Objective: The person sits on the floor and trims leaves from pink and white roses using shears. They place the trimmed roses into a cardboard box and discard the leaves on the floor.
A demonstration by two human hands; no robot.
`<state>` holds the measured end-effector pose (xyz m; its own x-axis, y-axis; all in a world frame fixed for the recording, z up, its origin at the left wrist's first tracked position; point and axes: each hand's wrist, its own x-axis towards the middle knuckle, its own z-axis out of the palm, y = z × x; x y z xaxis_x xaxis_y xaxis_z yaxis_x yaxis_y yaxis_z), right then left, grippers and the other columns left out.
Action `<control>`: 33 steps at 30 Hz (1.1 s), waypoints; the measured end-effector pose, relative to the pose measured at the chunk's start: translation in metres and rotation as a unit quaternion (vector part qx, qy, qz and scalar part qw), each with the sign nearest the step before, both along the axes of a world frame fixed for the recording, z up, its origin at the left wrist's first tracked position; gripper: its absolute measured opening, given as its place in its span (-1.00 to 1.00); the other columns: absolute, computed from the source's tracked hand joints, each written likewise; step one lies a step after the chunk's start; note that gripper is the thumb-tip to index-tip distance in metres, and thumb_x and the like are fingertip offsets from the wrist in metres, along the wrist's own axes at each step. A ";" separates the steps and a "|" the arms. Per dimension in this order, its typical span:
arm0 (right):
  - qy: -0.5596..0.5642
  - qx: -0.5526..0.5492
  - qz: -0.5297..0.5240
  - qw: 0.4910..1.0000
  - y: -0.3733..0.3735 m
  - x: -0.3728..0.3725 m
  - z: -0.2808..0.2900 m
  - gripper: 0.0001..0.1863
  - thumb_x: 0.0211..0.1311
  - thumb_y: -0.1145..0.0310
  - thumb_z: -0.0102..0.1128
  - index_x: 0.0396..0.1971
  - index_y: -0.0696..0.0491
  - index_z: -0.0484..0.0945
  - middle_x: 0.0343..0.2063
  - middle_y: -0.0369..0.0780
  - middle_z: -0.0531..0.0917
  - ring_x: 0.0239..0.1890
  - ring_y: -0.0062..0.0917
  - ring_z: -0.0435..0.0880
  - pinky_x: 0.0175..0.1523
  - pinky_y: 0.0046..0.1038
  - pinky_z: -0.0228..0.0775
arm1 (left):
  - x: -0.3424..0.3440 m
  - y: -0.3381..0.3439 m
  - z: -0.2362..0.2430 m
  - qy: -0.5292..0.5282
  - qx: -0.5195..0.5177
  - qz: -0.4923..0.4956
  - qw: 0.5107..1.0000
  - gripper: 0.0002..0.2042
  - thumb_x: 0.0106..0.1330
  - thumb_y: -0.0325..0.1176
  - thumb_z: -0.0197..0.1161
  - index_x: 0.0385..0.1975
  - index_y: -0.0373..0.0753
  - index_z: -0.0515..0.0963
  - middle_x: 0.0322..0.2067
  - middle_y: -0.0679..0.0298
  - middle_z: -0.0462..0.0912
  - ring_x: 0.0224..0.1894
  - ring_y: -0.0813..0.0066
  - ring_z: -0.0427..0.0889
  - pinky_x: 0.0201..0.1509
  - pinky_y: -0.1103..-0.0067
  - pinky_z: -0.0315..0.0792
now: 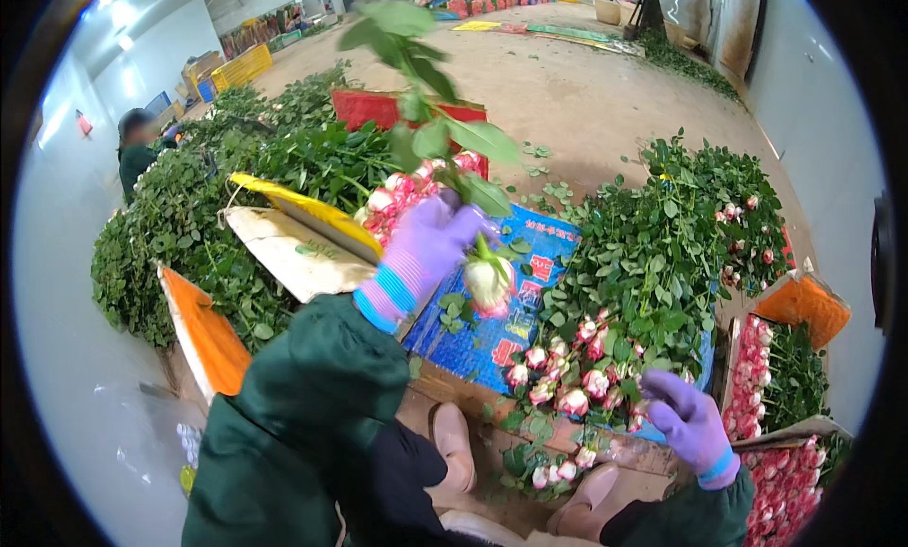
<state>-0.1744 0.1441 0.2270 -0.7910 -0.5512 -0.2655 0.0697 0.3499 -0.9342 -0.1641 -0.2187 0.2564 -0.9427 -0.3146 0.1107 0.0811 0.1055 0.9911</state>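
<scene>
Green sleeves [303,405] fill the bottom, both hands in purple gloves. Right hand [689,419] sits loosely curled at the near edge of the rose pile [605,358] on the blue board [492,329], touching blooms, not clearly gripping anything. Left hand [430,240] is closed around a rose stem [445,140], bloom [489,284] hanging down over that board. Farther back, stacked leafy stems [236,197], then bare floor [586,93].

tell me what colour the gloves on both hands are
Purple, with blue-striped cuffs: left hand, right hand, head view.
</scene>
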 end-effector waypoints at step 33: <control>-0.033 0.362 -0.310 0.879 -0.004 -0.024 -0.333 -0.61 -0.04 0.23 0.18 -0.16 0.05 0.53 -0.20 -0.03 0.60 -0.11 -0.18 0.56 -0.02 -0.22 0.38 | 0.049 0.060 -0.039 -0.282 -0.008 -0.236 0.930 -0.63 0.32 -0.42 -0.08 0.08 -0.45 0.28 -0.14 0.13 0.56 -0.20 0.52 0.56 -0.16 0.67 0.43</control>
<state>-0.1988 0.1401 -0.1060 -0.8490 0.3125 -0.4260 0.5027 0.7260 -0.4693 -0.1155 -0.1591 0.2170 -0.8848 0.1458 -0.4425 -0.4104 0.2057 0.8884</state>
